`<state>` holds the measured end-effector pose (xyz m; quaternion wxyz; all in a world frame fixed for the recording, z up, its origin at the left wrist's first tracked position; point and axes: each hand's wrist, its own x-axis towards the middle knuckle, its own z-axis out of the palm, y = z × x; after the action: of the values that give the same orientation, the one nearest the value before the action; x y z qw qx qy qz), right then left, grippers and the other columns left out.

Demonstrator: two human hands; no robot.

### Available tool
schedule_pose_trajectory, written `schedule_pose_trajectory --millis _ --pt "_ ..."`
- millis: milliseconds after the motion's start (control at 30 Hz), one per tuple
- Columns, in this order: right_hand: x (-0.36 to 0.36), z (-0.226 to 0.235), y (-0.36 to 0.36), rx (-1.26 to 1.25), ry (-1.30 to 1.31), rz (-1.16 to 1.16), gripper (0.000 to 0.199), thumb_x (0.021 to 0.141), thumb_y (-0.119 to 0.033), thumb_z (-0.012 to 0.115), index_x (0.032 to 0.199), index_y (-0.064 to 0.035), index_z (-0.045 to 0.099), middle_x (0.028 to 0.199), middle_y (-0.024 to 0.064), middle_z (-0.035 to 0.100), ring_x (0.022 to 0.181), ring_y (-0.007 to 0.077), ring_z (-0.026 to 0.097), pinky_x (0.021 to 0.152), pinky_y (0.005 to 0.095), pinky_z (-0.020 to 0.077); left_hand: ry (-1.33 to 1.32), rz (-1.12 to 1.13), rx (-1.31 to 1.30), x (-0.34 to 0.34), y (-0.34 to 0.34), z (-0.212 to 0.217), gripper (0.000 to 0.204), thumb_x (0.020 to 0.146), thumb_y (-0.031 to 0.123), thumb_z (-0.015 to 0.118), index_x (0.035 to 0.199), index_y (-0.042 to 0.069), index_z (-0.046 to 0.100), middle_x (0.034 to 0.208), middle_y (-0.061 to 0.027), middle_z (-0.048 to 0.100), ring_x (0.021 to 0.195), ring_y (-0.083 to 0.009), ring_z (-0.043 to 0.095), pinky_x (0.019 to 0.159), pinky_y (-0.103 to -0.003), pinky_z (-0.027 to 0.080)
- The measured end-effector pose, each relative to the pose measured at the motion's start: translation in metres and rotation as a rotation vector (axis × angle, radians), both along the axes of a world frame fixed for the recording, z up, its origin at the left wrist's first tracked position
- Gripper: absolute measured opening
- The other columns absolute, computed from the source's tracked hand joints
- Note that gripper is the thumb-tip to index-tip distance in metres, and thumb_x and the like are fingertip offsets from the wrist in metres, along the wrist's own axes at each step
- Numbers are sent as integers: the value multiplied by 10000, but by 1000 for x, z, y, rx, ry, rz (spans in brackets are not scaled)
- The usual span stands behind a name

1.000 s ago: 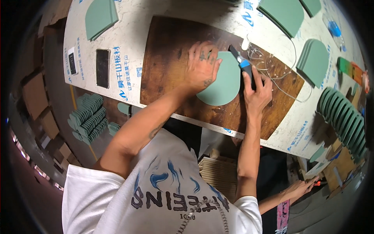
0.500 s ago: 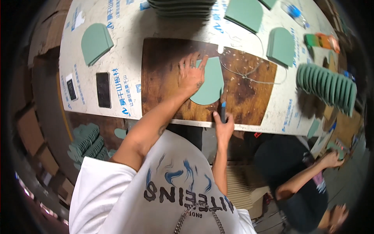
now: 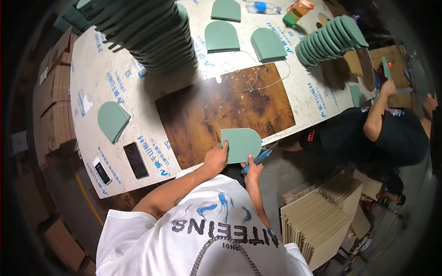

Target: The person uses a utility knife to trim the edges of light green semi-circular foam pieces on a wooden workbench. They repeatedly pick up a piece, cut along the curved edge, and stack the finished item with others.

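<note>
A pale green, round-ended panel (image 3: 241, 144) is held at the near edge of the table, its curved end toward the right. My left hand (image 3: 215, 159) grips its straight left end, thumb on top and the other fingers hidden beneath. My right hand (image 3: 253, 174) is closed around a blue and black utility knife (image 3: 262, 157), thumb near the panel's lower edge. The knife points to the upper right, beside the curved end. Beyond the panel lies a dark brown wooden board (image 3: 230, 106).
A tall stack of green panels (image 3: 152, 41) stands at the far left, a leaning row (image 3: 327, 43) at the far right. Loose panels (image 3: 222, 37), a cord (image 3: 252, 76) and two phones (image 3: 136, 160) lie around. A co-worker in black (image 3: 373, 138) is at right; cardboard sheets (image 3: 317, 221) stand below.
The panel has left its flat place on the board, come nearer to me and turned. My left hand went from pressing on it to gripping its end. The whole view has swung.
</note>
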<state>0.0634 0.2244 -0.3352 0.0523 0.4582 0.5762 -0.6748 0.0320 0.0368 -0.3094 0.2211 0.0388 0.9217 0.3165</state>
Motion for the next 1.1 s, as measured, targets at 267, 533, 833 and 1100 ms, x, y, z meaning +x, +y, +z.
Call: schedule_pose_trajectory --millis 267,533,833,1100 --pt "-11 53 22 314 293 61 442 862 -44 765 1225 -25 514 845 21 562 665 131 562 590 281 478 172 136 301 -66 -41 30 258 963 224 603 977 -27 660 814 -304 634 775 -473 648 677 -471 515" --pt "-41 217 1 -54 562 190 274 935 -124 693 1153 40 663 997 62 700 854 118 656 799 265 522 -468 317 1150 -48 -70 176 490 1029 403 583 1249 -33 625 933 -18 640 813 -86 552 733 -244 468" --pt "-30 282 -22 -400 708 177 283 965 -150 676 1151 58 627 996 113 699 863 155 687 791 271 557 -10 474 1263 -19 -81 248 386 1051 327 545 1134 -33 660 887 -14 665 724 -53 586 635 -186 452" --pt "-24 286 -30 -407 710 270 380 928 -189 730 1191 64 623 1022 123 707 880 162 697 821 291 559 99 565 1135 -10 -87 249 427 1056 350 493 1129 -26 682 955 -83 714 810 -103 672 762 -221 523"
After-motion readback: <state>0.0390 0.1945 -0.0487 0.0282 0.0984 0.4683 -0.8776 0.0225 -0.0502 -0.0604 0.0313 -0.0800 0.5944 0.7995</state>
